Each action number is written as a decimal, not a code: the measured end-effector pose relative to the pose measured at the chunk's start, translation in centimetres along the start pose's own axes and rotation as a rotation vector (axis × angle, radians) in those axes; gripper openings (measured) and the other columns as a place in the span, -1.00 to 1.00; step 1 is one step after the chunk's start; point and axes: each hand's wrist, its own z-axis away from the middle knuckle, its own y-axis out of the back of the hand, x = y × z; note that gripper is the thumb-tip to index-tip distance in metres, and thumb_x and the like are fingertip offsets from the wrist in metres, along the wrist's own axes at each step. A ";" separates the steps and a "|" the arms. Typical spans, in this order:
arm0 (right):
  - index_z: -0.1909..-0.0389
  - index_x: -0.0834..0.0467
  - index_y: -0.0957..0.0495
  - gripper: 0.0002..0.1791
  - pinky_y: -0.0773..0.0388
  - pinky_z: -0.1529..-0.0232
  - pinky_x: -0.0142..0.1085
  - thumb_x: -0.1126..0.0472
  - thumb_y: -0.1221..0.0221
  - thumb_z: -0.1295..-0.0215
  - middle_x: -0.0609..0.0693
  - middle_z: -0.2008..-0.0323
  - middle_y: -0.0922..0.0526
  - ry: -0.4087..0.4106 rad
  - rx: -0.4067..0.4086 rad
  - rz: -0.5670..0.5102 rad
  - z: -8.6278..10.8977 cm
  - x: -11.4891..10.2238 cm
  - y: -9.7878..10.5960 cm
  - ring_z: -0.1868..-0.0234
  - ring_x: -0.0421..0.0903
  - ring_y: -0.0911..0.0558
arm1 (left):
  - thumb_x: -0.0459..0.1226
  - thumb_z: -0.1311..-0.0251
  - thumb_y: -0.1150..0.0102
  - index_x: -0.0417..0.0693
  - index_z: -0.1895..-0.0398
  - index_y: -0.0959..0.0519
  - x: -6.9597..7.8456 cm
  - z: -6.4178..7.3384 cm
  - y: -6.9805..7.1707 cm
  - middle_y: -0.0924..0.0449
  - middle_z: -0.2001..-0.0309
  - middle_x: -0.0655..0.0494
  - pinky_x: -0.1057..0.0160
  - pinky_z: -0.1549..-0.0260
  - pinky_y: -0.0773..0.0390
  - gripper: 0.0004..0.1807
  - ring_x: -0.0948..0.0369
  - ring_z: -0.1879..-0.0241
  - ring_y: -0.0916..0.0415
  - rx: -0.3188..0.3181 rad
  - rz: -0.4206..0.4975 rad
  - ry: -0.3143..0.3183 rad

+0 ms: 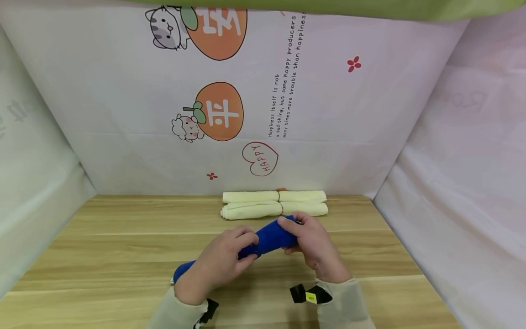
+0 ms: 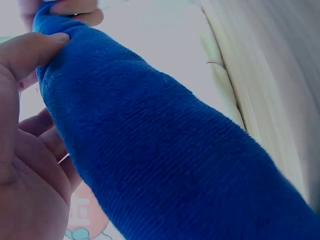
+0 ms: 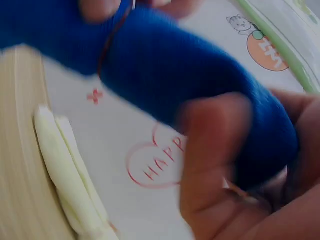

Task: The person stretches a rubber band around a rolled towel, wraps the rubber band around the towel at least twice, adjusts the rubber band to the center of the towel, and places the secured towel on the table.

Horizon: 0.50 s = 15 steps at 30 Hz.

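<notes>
A blue rolled towel is held at a slant over the table, its near-left end low and its far-right end raised. My left hand pinches it around the middle, thumb and fingers on either side. The right hand grips the far end, thumb laid across the top. In the right wrist view a thin dark band circles the roll beside the left hand's fingertips. The left wrist view shows the plush blue fabric filling much of the frame, with the left thumb pressed on it.
Two pale yellow rolled towels, each tied with a thin band, lie side by side at the back of the wooden table. A white printed cloth forms the back wall, and white cloth sides enclose the table.
</notes>
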 end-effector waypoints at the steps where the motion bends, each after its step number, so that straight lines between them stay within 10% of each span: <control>1: 0.02 0.20 -0.55 -0.67 -0.63 0.37 -0.19 0.10 -0.31 -0.33 0.24 0.00 -0.53 0.034 -0.009 0.060 0.1 -0.1 0.1 0.30 0.04 -0.62 | -0.28 -0.16 -0.42 0.05 0.13 -0.57 0.0 0.0 0.2 -0.57 0.07 0.17 0.12 0.17 -0.59 -0.75 0.21 0.16 -0.53 -0.008 0.022 0.016; 8: -0.03 -0.13 -0.67 -0.59 -0.56 0.11 -0.08 0.14 -0.46 -0.14 -0.01 -0.07 -0.60 0.239 -0.128 0.381 0.5 -0.3 1.0 0.02 0.08 -0.57 | -0.34 -0.23 -0.34 -0.02 0.06 -0.53 -0.4 0.3 0.9 -0.60 0.04 0.15 0.08 0.03 -0.57 -0.74 0.24 0.05 -0.54 -0.060 0.100 0.125; 15: 0.14 0.05 -0.74 -0.80 -0.61 0.16 -0.13 0.26 -0.39 -0.21 0.04 0.06 -0.65 0.136 -0.014 0.252 0.4 -0.5 0.7 0.13 0.01 -0.64 | -0.37 -0.25 -0.32 0.07 0.06 -0.57 -0.4 0.3 1.0 -0.54 0.00 0.16 0.13 0.08 -0.58 -0.75 0.21 0.04 -0.53 -0.067 0.093 0.008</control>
